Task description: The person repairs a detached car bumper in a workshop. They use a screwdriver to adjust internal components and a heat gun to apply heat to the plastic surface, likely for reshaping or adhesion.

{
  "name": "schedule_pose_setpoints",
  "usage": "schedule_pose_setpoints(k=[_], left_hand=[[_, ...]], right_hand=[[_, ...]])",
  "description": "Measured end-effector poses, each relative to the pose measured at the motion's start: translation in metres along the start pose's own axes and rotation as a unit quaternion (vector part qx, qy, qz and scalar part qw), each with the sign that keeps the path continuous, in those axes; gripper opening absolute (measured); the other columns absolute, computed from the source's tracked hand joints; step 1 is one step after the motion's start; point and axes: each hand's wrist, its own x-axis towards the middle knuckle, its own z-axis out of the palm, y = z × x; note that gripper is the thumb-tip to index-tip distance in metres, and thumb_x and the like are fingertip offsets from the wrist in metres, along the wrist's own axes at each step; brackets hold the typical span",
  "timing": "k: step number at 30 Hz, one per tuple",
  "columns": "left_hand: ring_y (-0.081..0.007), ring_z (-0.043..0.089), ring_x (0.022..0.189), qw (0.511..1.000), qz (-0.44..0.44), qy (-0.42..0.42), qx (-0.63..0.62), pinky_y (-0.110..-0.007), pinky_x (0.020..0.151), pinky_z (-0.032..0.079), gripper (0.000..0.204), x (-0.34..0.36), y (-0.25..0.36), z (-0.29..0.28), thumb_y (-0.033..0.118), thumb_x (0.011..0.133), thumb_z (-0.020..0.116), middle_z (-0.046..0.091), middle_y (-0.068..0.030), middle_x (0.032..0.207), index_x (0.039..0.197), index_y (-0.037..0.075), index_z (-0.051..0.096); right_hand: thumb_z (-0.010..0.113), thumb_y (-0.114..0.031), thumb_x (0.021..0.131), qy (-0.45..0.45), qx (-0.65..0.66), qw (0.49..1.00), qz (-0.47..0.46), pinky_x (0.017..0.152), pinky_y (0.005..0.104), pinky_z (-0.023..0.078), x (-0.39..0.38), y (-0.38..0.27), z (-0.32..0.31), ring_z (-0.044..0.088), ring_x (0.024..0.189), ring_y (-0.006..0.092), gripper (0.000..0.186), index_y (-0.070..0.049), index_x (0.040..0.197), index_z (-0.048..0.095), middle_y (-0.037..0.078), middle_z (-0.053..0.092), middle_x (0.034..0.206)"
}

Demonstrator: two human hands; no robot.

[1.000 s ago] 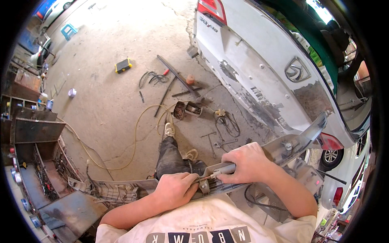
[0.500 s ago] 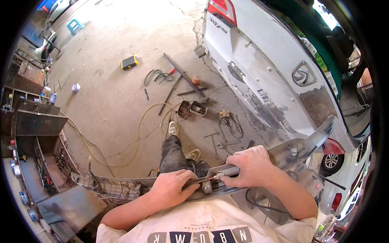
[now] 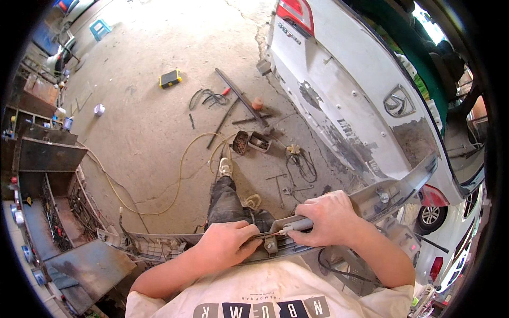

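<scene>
A long grey plastic car bumper lies across in front of my body, its hollow inner side facing up. My right hand is closed around a light grey cylindrical piece with a pale tip pointing left. Thin reddish and dark wires run from that tip to my left hand, whose thumb and forefinger pinch at them; the exact grip is partly hidden. Just under the wires, between both hands, sits a small bracket with a bolt on the bumper.
A white car's rear panel with scraped paint stands at the right. Bars, open metal boxes, wrenches, a yellow hose and a black-yellow case lie on the floor. Metal shelving lines the left.
Both hands keep nearly the same hold on the wires and the grey piece. The view has shifted slightly, and the bumper's left end appears a little lower.
</scene>
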Motion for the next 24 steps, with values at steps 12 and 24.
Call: schedule_pose_setpoints(k=[12, 24], left_hand=[[-0.0298, 0.063, 0.073, 0.991, 0.126, -0.024, 0.04, -0.04, 0.061, 0.052, 0.019, 0.017, -0.011, 0.001, 0.02, 0.086, 0.067, 0.061, -0.009, 0.079, 0.097, 0.006, 0.062], [-0.0203, 0.064, 0.069, 0.943, 0.186, -0.001, 0.276, -0.032, 0.059, 0.053, 0.029, 0.001, -0.009, 0.02, 0.014, 0.078, 0.06, 0.059, -0.0069, 0.076, 0.1, -0.004, 0.057]], right_hand=[[0.063, -0.049, 0.081, -0.069, -0.017, 0.997, 0.017, 0.067, 0.0432, 0.052, -0.001, -0.004, -0.018, 0.068, 0.074, 0.033, 0.043, -0.006, 0.078, 0.065, 0.012, 0.068, 0.073], [0.061, -0.051, 0.082, -0.121, -0.03, 0.992, 0.017, 0.072, 0.0453, 0.052, 0.01, -0.01, -0.011, 0.068, 0.077, 0.034, 0.045, -0.006, 0.082, 0.067, 0.014, 0.068, 0.075]])
